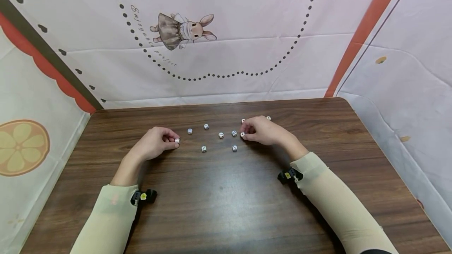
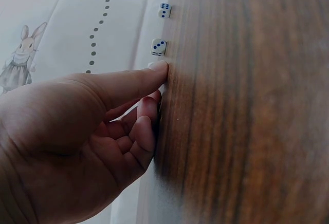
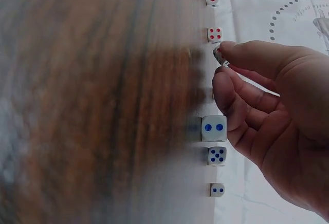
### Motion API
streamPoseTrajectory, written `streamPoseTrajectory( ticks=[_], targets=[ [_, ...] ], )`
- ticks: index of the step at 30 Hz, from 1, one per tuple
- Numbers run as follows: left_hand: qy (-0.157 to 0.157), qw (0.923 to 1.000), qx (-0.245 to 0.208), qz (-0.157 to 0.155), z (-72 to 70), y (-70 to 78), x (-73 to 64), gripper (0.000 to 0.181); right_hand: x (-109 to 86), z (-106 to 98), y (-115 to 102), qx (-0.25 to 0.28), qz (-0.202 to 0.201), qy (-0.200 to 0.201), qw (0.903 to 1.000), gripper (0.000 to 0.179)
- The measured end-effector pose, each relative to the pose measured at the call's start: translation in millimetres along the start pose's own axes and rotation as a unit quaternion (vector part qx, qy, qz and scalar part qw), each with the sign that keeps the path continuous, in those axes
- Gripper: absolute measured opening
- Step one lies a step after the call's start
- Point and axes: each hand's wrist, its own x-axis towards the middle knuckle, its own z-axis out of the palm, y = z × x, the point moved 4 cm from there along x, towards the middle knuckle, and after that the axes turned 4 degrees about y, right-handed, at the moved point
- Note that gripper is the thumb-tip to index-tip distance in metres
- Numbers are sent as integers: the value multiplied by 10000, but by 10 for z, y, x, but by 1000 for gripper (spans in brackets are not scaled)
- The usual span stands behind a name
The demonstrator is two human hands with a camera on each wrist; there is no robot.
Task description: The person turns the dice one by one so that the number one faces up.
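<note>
A printed cloth [image 1: 233,19] forms the backdrop behind a wood-grain desk [image 1: 219,214]. A pale green left sleeve [image 1: 106,218] and matching right sleeve [image 1: 335,199] cover the person's forearms. The cloth bears a rabbit print [image 1: 170,31], lying sideways. The left hand [image 1: 153,144] and right hand [image 1: 263,130] are well apart near the desk's far edge. Each wrist carries a black camera [image 1: 144,196]. Left thumb and fingers pinch a white die [image 1: 177,140]; right thumb and fingers pinch a second white die [image 1: 242,135], tilted in the right wrist view. Six loose dice [image 1: 221,135] lie between the hands; two farther dice [image 1: 268,118] lie beyond the right hand, one partly hidden by it
</note>
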Motion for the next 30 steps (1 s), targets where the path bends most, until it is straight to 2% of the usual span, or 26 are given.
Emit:
streamPoseTrajectory(
  ticks=[12,23,30],
  targets=[
    [71,9998,98,136,8,15,-19,12,8,17,62,-110,71,-47,9999,4],
    [54,9999,72,141,-4,25,-12,12,6,-5,48,-180,45,-108,9998,5],
    [8,9999,50,119,-10,29,-8,12,26,-25,30,-121,27,15,9999,15]
  ],
)
